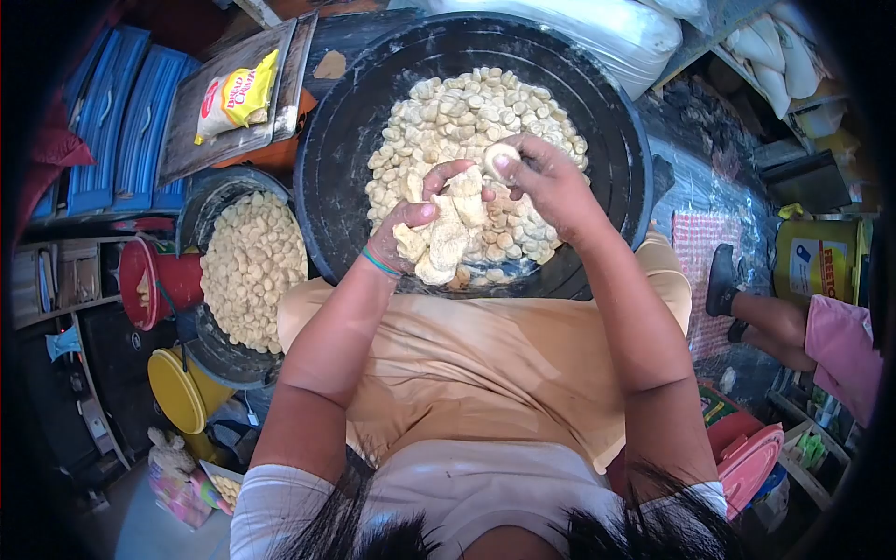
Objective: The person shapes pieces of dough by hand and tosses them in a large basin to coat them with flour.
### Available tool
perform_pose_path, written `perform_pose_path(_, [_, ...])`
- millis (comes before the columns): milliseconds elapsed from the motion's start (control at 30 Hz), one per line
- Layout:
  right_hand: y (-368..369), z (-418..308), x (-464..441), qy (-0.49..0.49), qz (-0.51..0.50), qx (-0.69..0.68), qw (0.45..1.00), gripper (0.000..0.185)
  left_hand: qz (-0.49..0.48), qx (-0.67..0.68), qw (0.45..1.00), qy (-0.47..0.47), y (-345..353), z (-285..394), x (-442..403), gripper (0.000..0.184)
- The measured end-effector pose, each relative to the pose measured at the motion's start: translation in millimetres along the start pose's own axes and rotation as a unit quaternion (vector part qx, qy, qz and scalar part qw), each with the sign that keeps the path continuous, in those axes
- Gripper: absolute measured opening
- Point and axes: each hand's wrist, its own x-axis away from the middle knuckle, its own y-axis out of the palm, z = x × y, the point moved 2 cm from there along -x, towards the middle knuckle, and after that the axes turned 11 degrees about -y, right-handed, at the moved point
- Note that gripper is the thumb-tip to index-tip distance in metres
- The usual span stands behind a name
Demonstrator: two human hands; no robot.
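My left hand (399, 230) is closed around several lumpy, pale dough pieces (450, 235) with a crumb-like coating. In my right hand (553, 182), thumb and fingers pinch a flat, round dough piece (497, 159). Both hands are above a wide black basin (338, 140) on the far side of my lap. Inside it lies a heap of small round dough pieces (471, 107), pale and dusty, with a browner patch just below my right hand. My forearms and the held pieces hide part of the heap.
Left of the basin, a dark tub (235, 362) holds more round pieces (247, 252). Beside it are a red bucket (154, 285) and a yellow bucket (175, 392). A bread crumb bag (233, 105) lies on a tray (187, 154). A person's leg (770, 317) shows at right.
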Motion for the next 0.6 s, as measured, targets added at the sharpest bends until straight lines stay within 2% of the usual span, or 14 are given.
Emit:
perform_pose_path(33, [-1,-4,0,0.034,0.009,-0.048,0.998,0.027,0.003,-0.002,1.0,-0.006,0,1,0,0.079])
perform_pose_path(133, [2,-16,2,0.025,0.129,-0.1,0.986,0.024,0.016,-0.007,1.0,-0.015,1,3,1,0.07])
perform_pose_path(233, [-2,-10,-1,-0.024,0.172,-0.119,0.978,0.023,0.019,-0.009,1.0,-0.01,-2,1,2,0.068])
perform_pose_path(333, [-22,-6,-7,-0.08,0.259,-0.004,0.963,0.019,-0.006,-0.016,1.0,-0.009,-14,-2,2,0.068])
perform_pose_path(367, [-32,3,-11,-0.161,0.237,0.087,0.954,0.022,-0.01,-0.02,1.0,-0.01,-13,-1,1,0.067])
perform_pose_path(467, [-27,-14,-5,-0.207,0.137,0.266,0.931,0.026,-0.005,-0.037,0.999,-0.014,-4,2,1,0.068])
perform_pose_path(500, [-18,-26,0,-0.15,0.062,0.236,0.958,0.033,0.0,-0.044,0.999,-0.015,0,3,1,0.069])
perform_pose_path(600, [6,-21,14,-0.132,-0.075,0.209,0.966,0.038,0.029,-0.086,0.996,-0.016,6,3,2,0.071])
